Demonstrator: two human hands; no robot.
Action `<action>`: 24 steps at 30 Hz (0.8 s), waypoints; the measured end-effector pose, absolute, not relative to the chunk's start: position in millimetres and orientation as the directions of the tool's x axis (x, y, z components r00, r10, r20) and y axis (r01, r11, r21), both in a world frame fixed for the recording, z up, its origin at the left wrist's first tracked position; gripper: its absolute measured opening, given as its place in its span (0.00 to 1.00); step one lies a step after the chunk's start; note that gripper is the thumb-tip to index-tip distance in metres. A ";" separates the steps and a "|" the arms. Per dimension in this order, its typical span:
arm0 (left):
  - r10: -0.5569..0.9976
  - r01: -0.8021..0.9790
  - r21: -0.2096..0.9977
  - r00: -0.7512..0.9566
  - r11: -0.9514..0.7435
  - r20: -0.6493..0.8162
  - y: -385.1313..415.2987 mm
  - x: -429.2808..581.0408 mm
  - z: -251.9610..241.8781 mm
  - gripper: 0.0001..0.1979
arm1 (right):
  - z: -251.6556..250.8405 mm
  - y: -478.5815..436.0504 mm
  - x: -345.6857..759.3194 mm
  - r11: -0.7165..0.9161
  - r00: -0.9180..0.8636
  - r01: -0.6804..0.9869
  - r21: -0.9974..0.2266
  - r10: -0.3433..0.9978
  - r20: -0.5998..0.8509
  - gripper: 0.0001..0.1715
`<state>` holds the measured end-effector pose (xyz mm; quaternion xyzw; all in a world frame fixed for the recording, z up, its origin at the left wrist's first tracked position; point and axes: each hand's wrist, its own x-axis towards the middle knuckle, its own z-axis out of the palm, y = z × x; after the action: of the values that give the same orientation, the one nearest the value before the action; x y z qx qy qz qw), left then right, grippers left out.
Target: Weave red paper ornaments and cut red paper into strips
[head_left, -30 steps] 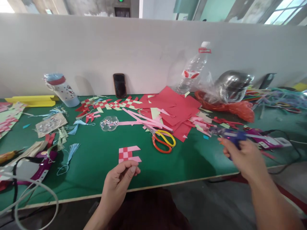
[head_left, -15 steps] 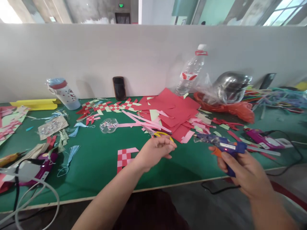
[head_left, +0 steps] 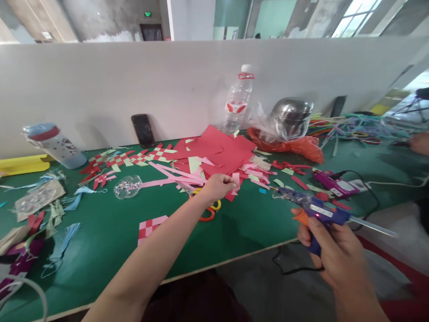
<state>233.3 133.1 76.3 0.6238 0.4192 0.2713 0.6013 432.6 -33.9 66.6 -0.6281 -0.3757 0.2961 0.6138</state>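
My left hand (head_left: 217,188) reaches over the green table (head_left: 107,250), its fingers closed just above a heap of pink paper strips (head_left: 177,176) and red paper sheets (head_left: 217,150). It partly hides orange-and-yellow scissors (head_left: 208,210). My right hand (head_left: 331,248) is wrapped around the handle of a blue hot glue gun (head_left: 318,212) with an orange trigger, its nozzle pointing left and a glue stick (head_left: 372,226) sticking out the back. A red-and-pink woven paper piece (head_left: 150,228) lies on the table, apart from both hands.
Behind the paper stand a plastic water bottle (head_left: 236,100), a steel pot (head_left: 291,118) on an orange plastic bag (head_left: 284,145), and a phone (head_left: 143,130). A corded purple tool (head_left: 331,183) lies right. Another person's hand (head_left: 420,143) shows at the right edge.
My left hand has moved forward from beside the woven piece to over the scissors and paper heap. The view has swung left. The glue gun remains in my right hand.
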 end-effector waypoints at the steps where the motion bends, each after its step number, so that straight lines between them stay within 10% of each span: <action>1: 0.845 0.213 0.976 0.512 0.050 -0.155 137.4 238.7 77.0 0.04 | 65.4 -36.8 432.1 0.027 0.571 0.068 -0.997 0.819 0.061 0.20; 10: 0.862 0.257 0.967 0.490 -0.006 -0.125 150.6 241.4 79.4 0.05 | 59.5 -48.6 421.3 -0.041 0.539 -0.039 -0.998 0.840 -0.056 0.24; 24: 0.903 -0.280 0.887 0.333 0.368 -0.270 49.9 143.6 74.4 0.21 | 70.5 -46.3 333.4 0.013 0.104 -0.061 -0.998 0.995 0.006 0.15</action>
<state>143.6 49.9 74.4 0.3840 0.4059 0.4106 0.7206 333.4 -46.3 70.5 -0.5072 -0.4600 0.4861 0.5430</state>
